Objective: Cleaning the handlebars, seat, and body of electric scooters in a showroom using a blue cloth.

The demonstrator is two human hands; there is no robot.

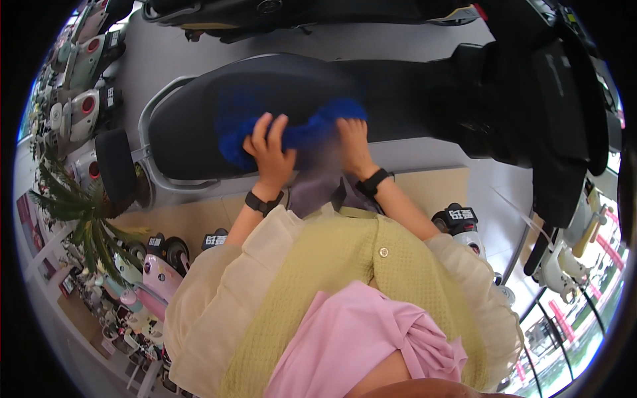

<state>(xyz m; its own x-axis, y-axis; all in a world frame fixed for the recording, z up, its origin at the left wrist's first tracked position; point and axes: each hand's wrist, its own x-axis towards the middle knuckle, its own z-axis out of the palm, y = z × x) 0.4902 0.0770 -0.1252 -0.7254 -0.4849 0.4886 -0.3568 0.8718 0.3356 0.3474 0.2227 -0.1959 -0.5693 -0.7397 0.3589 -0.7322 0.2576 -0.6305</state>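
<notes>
A blue cloth [312, 129], smeared by motion, stretches between my two hands over the black seat [192, 126] of a scooter. My left hand [269, 149] grips the cloth's left part, its fingers curled and a little spread. Closed on the right end of the cloth is my right hand [356, 142], held near the seat's edge. Part of the cloth hangs or lies on the seat, blurred, so I cannot tell how firmly it touches. Both wrists wear black bands.
A metal grab rail [149, 109] curves around the seat's rear, with a black backrest pad [114, 164] beside it. The scooter's dark front body [531, 99] rises at right. Another dark scooter [265, 13] stands beyond. A palm plant [83, 205] and several small scooters line the left.
</notes>
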